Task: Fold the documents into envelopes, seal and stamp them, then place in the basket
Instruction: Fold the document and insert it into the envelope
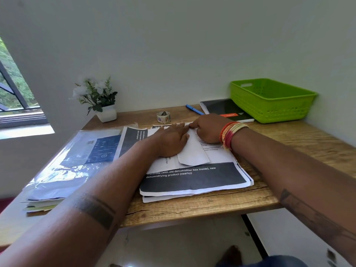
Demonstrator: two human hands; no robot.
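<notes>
Palms down at the frame's centre, we are pressing a white envelope flat: our left hand is lying spread on its left side, and our right hand is pushing curled fingers onto its upper end. Underneath, printed documents are lying stacked on the wooden desk. We are seeing a sticker roll just above the hands and a green basket sitting at upper right.

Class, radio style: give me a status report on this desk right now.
Both hands flat, left hand and right hand pressing white envelope on document stack. Green basket waiting. Nothing blocking.
</notes>
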